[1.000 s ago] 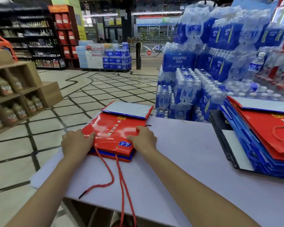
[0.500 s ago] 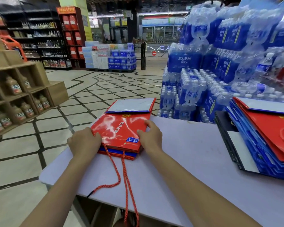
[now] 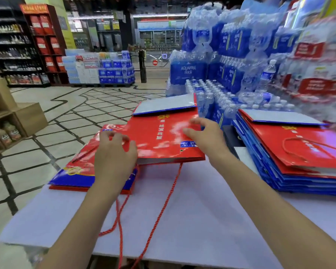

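A flat red paper gift bag (image 3: 163, 140) with a grey folded base lies skewed across another red and blue bag (image 3: 78, 171) at the far left of the white table (image 3: 202, 220). My left hand (image 3: 113, 160) grips the top bag's left edge, fingers curled and thumb on the red face. Further right, my right hand (image 3: 206, 136) rests on the same bag with its fingers spread; it is blurred. Red rope handles (image 3: 159, 210) trail from the bags over the table's near edge.
A tall stack of the same flat bags (image 3: 299, 156) fills the table's right side, on a black flat sheet (image 3: 233, 138). Packs of bottled water (image 3: 221, 70) rise behind the table. Wooden shelves with bottles (image 3: 6, 131) stand left, across a tiled aisle.
The top bag has come off the small pile and moved right and up, uncovering the bag beneath. My right hand went from the bag's near edge onto its face. The camera moved closer.
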A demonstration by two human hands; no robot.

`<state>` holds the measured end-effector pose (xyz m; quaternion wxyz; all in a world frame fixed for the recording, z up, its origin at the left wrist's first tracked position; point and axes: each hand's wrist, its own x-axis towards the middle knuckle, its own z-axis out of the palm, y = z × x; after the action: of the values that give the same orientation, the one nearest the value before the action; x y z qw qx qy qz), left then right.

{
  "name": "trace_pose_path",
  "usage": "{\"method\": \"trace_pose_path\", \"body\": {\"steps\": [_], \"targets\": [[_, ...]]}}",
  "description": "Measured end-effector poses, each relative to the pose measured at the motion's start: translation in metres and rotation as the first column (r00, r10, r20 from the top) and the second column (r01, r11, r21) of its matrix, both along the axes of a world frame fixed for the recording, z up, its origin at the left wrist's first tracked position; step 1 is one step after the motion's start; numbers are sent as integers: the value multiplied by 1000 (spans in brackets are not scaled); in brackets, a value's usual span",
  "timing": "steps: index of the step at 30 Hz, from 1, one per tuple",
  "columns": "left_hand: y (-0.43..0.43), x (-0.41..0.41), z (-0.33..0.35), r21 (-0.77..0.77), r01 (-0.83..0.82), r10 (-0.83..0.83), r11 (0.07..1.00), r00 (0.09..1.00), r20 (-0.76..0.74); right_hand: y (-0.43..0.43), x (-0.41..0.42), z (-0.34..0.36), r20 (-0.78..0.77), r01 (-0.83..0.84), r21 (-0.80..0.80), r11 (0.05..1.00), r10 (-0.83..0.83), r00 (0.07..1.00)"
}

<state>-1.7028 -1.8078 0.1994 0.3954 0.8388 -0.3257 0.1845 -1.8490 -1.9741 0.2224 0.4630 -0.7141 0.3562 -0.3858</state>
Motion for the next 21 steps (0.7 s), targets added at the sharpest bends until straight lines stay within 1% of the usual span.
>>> {"method": "trace_pose_path", "body": {"steps": [2, 4, 5, 7, 9, 11, 13, 16, 17, 19, 20, 21], "targets": [[-17, -19, -12, 125, 49, -51, 991, 999, 7, -9, -26, -4, -208, -3, -69, 998, -11, 978], [-29, -36, -29, 268, 43, -56, 963, 998, 42, -17, -44, -19, -408, -24, -130, 991, -31, 912], [-34, -42, -38, 326, 40, -58, 944, 997, 45, -20, -51, -30, -478, -40, -146, 989, -35, 878], [-41, -52, -54, 411, 48, -77, 910, 996, 55, -23, -63, -50, -567, -67, -209, 976, -65, 821], [-45, -59, -65, 456, 42, -99, 889, 990, 101, -25, -71, -68, -628, -88, -274, 958, -109, 770], [-45, -61, -73, 473, 3, -88, 881, 983, 158, -24, -75, -81, -682, -131, -339, 932, -147, 717], [-44, -62, -76, 523, -37, -78, 851, 977, 197, -22, -75, -86, -715, -178, -439, 881, -222, 663], [-42, -62, -72, 596, -22, -127, 803, 970, 206, -19, -75, -87, -719, -206, -563, 800, -351, 600], [-40, -62, -70, 623, 7, -155, 783, 970, 185, -19, -75, -89, -706, -205, -591, 780, -377, 600], [-36, -56, -69, 641, 65, -220, 765, 961, 165, -20, -76, -92, -651, -200, -649, 733, -399, 646], [-34, -51, -67, 649, 117, -301, 752, 936, 180, -19, -76, -94, -613, -193, -680, 707, -404, 679], [-30, -46, -63, 668, 184, -408, 721, 892, 194, -20, -77, -97, -576, -180, -705, 686, -406, 710]]}}
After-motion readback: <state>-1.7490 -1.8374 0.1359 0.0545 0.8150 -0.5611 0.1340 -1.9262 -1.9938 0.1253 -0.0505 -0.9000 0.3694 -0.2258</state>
